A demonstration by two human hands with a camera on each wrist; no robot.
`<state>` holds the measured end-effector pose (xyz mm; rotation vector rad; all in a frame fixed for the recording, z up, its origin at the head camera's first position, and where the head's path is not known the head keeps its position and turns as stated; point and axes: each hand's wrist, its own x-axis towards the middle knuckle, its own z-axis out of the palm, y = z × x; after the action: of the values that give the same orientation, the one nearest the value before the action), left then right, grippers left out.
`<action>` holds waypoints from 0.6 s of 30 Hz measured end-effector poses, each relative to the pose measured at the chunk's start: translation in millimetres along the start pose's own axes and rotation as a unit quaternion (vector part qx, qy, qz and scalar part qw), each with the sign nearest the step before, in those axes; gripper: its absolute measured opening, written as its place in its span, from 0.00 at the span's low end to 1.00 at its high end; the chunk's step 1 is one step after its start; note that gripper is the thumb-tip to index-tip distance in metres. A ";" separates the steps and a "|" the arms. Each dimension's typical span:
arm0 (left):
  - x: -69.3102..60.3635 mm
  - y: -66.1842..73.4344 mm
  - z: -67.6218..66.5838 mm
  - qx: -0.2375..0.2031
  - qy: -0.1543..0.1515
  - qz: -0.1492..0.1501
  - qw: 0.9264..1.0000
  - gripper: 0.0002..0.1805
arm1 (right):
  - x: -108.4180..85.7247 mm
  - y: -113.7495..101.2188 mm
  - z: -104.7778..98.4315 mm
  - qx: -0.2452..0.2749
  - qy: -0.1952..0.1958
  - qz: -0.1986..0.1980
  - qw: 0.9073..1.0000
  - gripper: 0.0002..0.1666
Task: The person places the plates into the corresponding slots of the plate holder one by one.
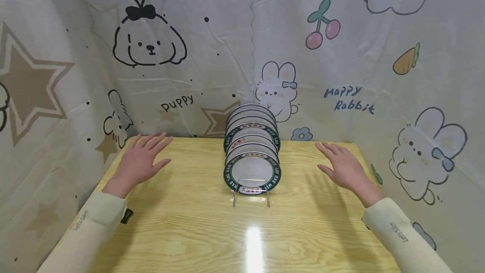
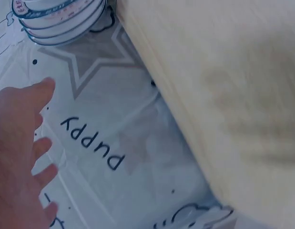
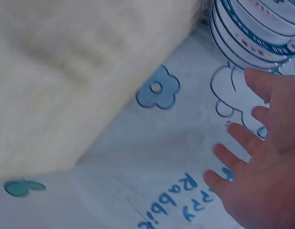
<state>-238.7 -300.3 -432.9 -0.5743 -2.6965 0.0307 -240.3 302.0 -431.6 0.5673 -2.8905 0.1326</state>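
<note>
A row of several white plates [image 1: 252, 171] with dark green lettered rims stands on edge, one behind another, at the middle of the table's far half. A clear rack [image 1: 251, 185] shows under the front plate; the rest of it is hidden. To the left of the plates, my left hand [image 1: 141, 161] hovers above the table with its fingers spread and nothing in it. My right hand [image 1: 342, 167] hovers on the other side, fingers extended, also holding nothing. Both wrist views show the plates' edges beyond each thumb, apart from the hands.
The wood-grain table [image 1: 182, 231] ends at the back against a pale curtain [image 1: 212, 54] printed with cartoon rabbits, a puppy and stars. The same cloth hangs along the left and right sides. A bright light reflection lies on the table's front middle.
</note>
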 end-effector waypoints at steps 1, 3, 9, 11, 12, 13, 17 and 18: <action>1.1 -2.8 -3.2 0.015 0.010 -0.003 1.000 0.38 | 2.1 1.9 -1.8 -0.021 0.016 -0.005 1.000 0.42; 2.1 -6.4 -8.7 0.043 0.023 -0.010 0.999 0.38 | 5.8 5.1 -3.2 -0.054 0.044 -0.012 0.997 0.42; 0.5 -10.5 -12.7 0.081 0.056 -0.010 0.995 0.41 | 7.2 11.7 -2.8 -0.107 0.113 -0.025 0.987 0.45; -1.3 -10.8 -11.0 0.083 0.066 -0.003 0.994 0.40 | 6.1 14.9 -2.4 -0.121 0.128 -0.029 0.984 0.46; -2.6 -10.7 -9.7 0.083 0.071 0.001 0.994 0.39 | 5.4 16.3 -2.0 -0.127 0.135 -0.032 0.982 0.47; -4.3 -10.7 -7.8 0.081 0.074 0.005 0.994 0.38 | 4.8 17.8 -1.2 -0.129 0.142 -0.036 0.981 0.47; -12.4 -11.5 3.2 0.069 0.093 0.026 0.993 0.40 | 1.3 23.8 4.8 -0.132 0.153 -0.051 0.978 0.44; -14.4 -11.9 6.4 0.065 0.097 0.030 0.993 0.41 | 0.4 24.8 6.7 -0.135 0.152 -0.053 0.978 0.45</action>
<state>-233.5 -316.6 -442.9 -0.5874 -2.4668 0.1562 -251.3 323.8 -439.3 0.5906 -2.5200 -0.1714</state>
